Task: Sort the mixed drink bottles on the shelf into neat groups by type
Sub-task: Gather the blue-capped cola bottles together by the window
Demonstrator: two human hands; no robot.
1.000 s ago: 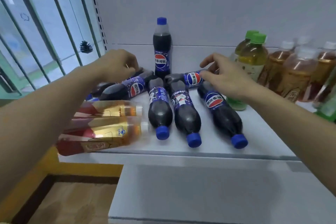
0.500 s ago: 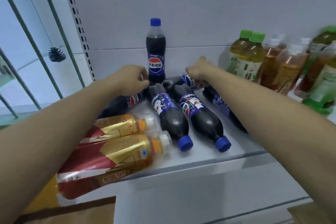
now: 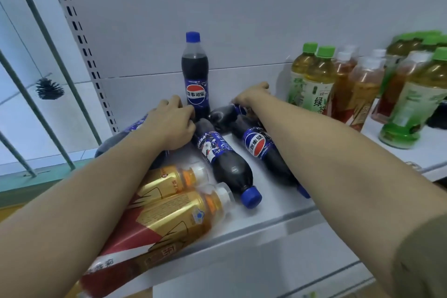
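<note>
While reaching past the upright cola bottle (image 3: 195, 75): left hand (image 3: 172, 126) curled over a lying cola bottle (image 3: 125, 136). Right hand (image 3: 251, 94) closed on another lying cola (image 3: 227, 113).

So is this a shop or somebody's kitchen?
Probably a shop, or a mock-up of one: a white shelf on a slotted metal upright, many cola bottles, and green tea bottles grouped together.

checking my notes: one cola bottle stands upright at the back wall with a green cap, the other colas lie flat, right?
Not quite. In the head view the upright cola bottle has a blue cap, not green. It does stand at the back wall, and the other colas lie flat.
</note>
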